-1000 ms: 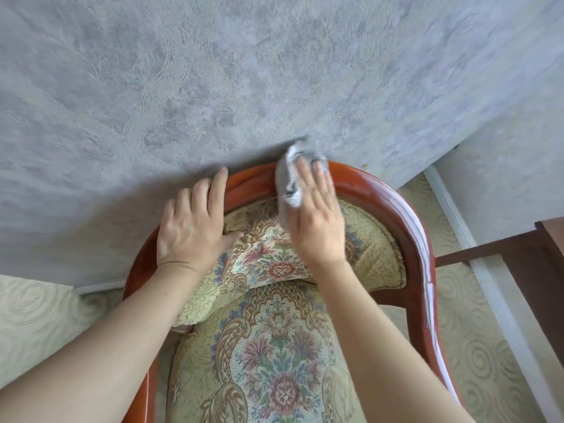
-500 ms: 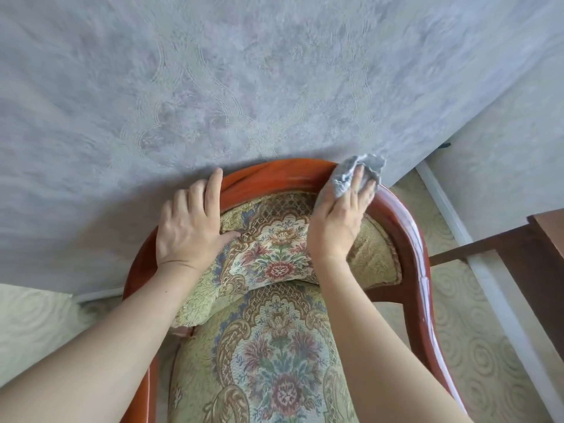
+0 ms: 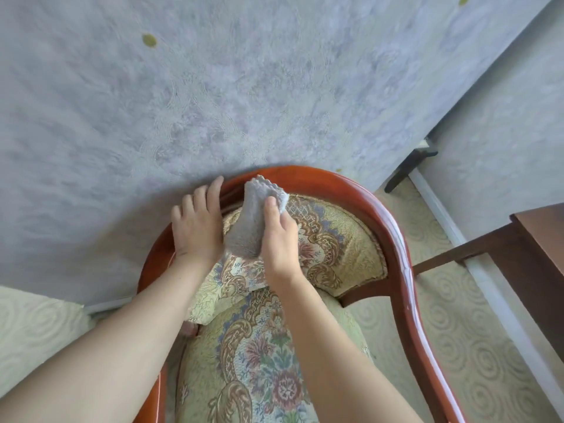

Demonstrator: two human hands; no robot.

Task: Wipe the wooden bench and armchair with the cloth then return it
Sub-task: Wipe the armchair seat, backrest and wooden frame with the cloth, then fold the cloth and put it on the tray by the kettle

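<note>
Left hand (image 3: 197, 227) lies flat, fingers spread, on the armchair (image 3: 393, 236) top rail at about 10 o'clock, likely bracing the chair against the push of wiping. Right hand (image 3: 279, 236) pinches the grey cloth (image 3: 250, 221), thumb on top, fingers wrapped under, pressing it near the rail's crest at 12 o'clock, touching the left hand. Half a second ago the cloth was out at 1–2 o'clock on the rail; it has swept back leftward. Bench not identifiable; a dark wooden piece (image 3: 537, 239) sits at 3 o'clock.

Ahead of you stands grey-lilac patterned wallpaper (image 3: 213, 102), with cream swirl-patterned floor (image 3: 476, 346) below and a white baseboard (image 3: 442, 215) at right.
</note>
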